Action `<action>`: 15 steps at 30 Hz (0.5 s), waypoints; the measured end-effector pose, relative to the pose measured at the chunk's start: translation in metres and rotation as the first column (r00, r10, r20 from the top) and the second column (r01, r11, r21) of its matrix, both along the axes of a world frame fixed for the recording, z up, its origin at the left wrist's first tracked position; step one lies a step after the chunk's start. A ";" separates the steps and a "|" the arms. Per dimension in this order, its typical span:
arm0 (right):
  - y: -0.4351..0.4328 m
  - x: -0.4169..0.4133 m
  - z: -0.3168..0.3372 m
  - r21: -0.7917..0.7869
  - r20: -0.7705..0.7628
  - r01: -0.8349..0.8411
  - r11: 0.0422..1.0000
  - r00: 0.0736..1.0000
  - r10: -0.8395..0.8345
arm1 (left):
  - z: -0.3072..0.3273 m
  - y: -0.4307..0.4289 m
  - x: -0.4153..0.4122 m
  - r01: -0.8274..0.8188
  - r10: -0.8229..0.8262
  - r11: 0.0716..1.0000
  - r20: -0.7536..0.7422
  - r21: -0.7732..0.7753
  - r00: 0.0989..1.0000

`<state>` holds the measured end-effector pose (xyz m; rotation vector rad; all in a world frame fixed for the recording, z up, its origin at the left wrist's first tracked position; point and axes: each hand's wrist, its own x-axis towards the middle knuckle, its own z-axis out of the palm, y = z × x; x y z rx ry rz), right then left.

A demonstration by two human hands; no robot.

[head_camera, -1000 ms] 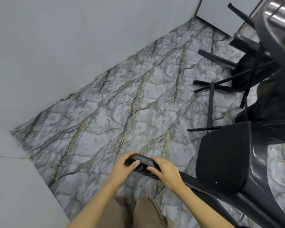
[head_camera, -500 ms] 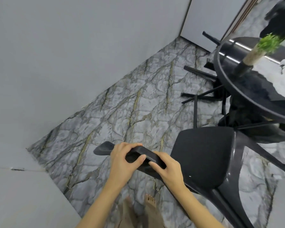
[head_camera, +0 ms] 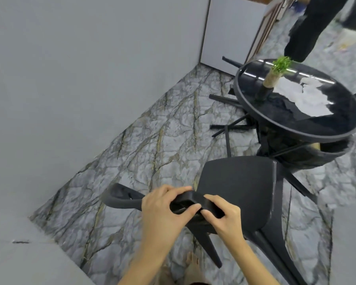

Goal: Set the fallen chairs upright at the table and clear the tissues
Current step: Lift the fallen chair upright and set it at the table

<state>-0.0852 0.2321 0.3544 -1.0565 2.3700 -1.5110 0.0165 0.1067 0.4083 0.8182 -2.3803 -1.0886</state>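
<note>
**Black chair gripped by its backrest beside the round table**

The top rail of the black chair (head_camera: 237, 188) is held by both hands near the bottom centre of the view. The left hand (head_camera: 162, 212) is wrapped over the rail from the left, its fingers curled tight around the edge with the thumb pressed underneath. The right hand (head_camera: 224, 217) is closed on the same rail just beside it, fingers folded over the top. The chair's seat is turned away from the person toward the table (head_camera: 296, 128), and its long axis runs from the hands up and to the right; whether all its legs are on the floor (head_camera: 152, 145) cannot be told, since those at lower right are cut off by the frame edge.

A second chair (head_camera: 226, 112) lies tipped behind the table, only its thin legs and crossbars being seen; its seat is hidden by the tabletop. White tissues (head_camera: 300, 97) are spread on the right half of the tabletop, beside a small green plant (head_camera: 275, 73) in a dark holder. The far side of the table is blurred.

Another person's dark trouser legs (head_camera: 308, 27) are seen at the top right, blurred.

A grey wall (head_camera: 80, 79) bounds the left side, and open marbled floor lies between it and the held chair. A dark bin-like object beneath the table cannot be made out clearly.
</note>
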 end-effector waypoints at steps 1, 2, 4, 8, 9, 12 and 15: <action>0.007 -0.001 0.005 -0.018 0.011 0.014 1.000 1.000 -0.014 | 0.003 0.005 -0.003 0.032 -0.032 0.999 0.002 0.002 0.999; 0.015 -0.003 0.010 -0.033 0.027 0.027 0.999 0.999 -0.026 | 0.007 0.012 -0.005 0.062 -0.062 0.998 -0.001 0.004 0.998; 0.031 -0.008 0.019 -0.058 0.050 0.049 0.997 0.998 -0.046 | 0.014 0.027 -0.009 0.096 -0.095 0.995 -0.017 0.005 0.995; 0.059 -0.018 0.046 -0.155 0.005 0.023 0.988 1.000 -0.023 | 0.030 0.058 -0.018 0.154 -0.154 0.988 -0.008 0.025 0.988; 0.066 -0.020 0.053 -0.165 -0.009 0.002 0.986 1.000 -0.004 | 0.034 0.066 -0.020 0.185 -0.185 0.982 -0.009 0.036 0.983; 0.095 -0.026 0.070 -0.179 0.006 -0.026 0.983 1.000 0.028 | 0.048 0.096 -0.028 0.281 -0.279 0.956 -0.034 0.084 0.960; 0.137 -0.034 0.081 -0.209 0.024 -0.013 0.978 1.000 0.018 | 0.058 0.136 -0.040 0.357 -0.354 0.927 -0.050 0.118 0.934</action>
